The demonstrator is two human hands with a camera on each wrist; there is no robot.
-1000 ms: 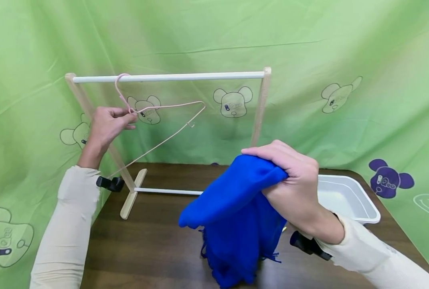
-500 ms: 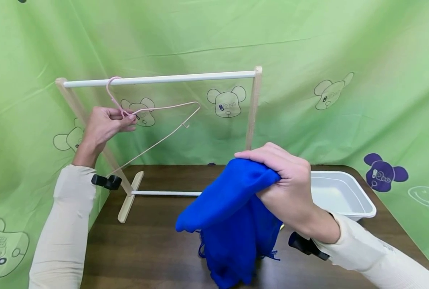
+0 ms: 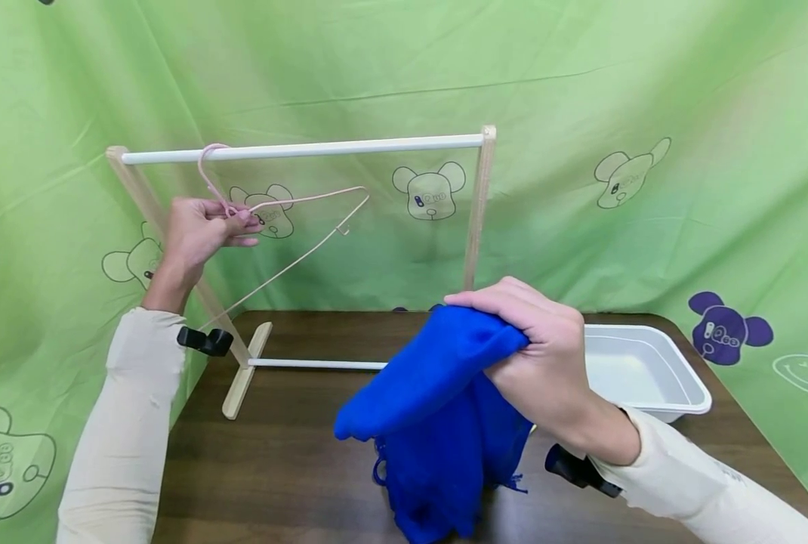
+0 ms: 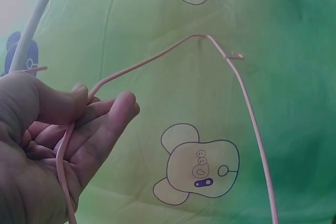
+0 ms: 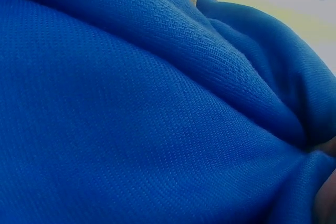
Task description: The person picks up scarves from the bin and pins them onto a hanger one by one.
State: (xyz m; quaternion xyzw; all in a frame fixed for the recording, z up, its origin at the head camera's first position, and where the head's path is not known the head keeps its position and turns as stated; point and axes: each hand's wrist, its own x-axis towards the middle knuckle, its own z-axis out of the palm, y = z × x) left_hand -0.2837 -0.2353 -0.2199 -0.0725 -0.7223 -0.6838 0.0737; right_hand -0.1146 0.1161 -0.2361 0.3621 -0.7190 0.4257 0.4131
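My left hand [image 3: 203, 227] pinches a thin pink clothes hanger [image 3: 309, 198] at the neck below its hook. The hook loops over the white top bar of a small clothes rack [image 3: 350, 146], near the left post. In the left wrist view the hanger wire [image 4: 152, 60] runs between thumb and fingers, its far shoulder pointing away. On the right, my right hand [image 3: 540, 340] grips a folded blue scarf [image 3: 438, 370] by its upper part. Its fringed ends hang down over the table. Blue woven cloth [image 5: 131, 108] fills most of the right wrist view.
A white plastic basin [image 3: 638, 370] stands at the right rear of the brown wooden table [image 3: 295, 468], partly behind my right hand. The rack's wooden foot [image 3: 248, 370] and lower bar are on the left. A green printed curtain [image 3: 567, 83] hangs behind and at both sides.
The head view has shifted slightly. The hanger's far shoulder has swung a little to the left in my left hand. My right hand keeps its grip on the scarf, almost still.
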